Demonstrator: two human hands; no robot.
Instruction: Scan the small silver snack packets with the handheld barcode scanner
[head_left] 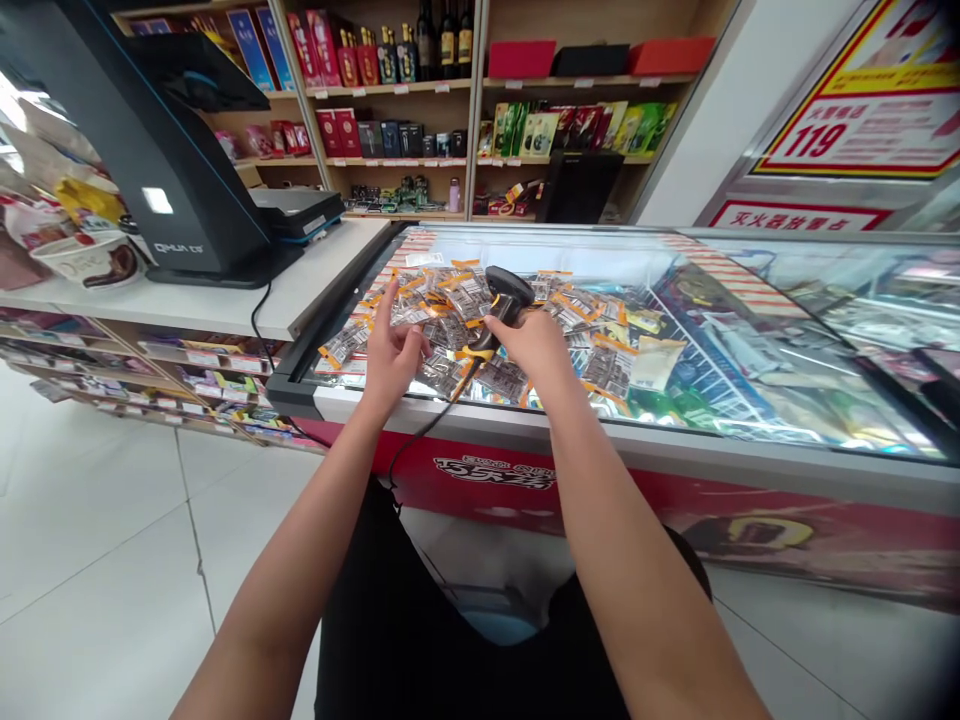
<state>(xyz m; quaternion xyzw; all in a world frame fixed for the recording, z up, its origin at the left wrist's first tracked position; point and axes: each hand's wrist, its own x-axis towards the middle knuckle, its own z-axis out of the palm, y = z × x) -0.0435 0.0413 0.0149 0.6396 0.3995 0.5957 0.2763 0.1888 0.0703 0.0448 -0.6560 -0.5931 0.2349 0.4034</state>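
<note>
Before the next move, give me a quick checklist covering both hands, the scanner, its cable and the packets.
1. Right hand on the scanner: ok, gripping its handle.
2. Left hand free: ok, nothing visibly gripped, index finger raised.
3. Cable joined to the scanner: ok, it leaves the handle's lower end and drops over the freezer's front rim.
4. Packets lying singly: not ok, they overlap in a pile.
5. Scanner trigger pressed: cannot tell, not visible.

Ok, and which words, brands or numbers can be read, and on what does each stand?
"火警电话 119": upper wall sign; rest blurred
"灭火器放置点": lower wall sign, bottom hidden
"QIHU", rest unclear: black terminal
"Dove", slightly blurred: white tub
Unreadable: packets, shelf labels, stylised lettering on freezer front
</note>
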